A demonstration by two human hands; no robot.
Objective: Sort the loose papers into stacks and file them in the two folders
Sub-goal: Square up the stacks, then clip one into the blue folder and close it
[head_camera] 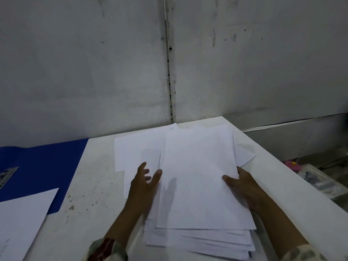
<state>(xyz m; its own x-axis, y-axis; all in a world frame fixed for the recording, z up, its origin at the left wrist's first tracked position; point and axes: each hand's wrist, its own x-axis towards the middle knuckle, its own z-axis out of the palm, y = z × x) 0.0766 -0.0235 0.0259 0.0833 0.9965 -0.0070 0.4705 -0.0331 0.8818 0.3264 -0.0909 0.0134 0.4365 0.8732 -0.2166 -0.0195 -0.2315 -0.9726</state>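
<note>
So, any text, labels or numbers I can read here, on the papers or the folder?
None can be read.
Top sheet, held by the right hand: blank.
Pile edges: faint grey lines, too blurred to read.
Sheet on the blue folder: faint marks near its lower left edge, illegible.
Folder: no label; a metal clip at the frame's left edge, no readable marking.

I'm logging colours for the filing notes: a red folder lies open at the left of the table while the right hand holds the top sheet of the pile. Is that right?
Not quite: the folder is blue, not red, as the head view shows. It does lie open at the left of the table, and the right hand holds the top sheet of the pile.
</note>
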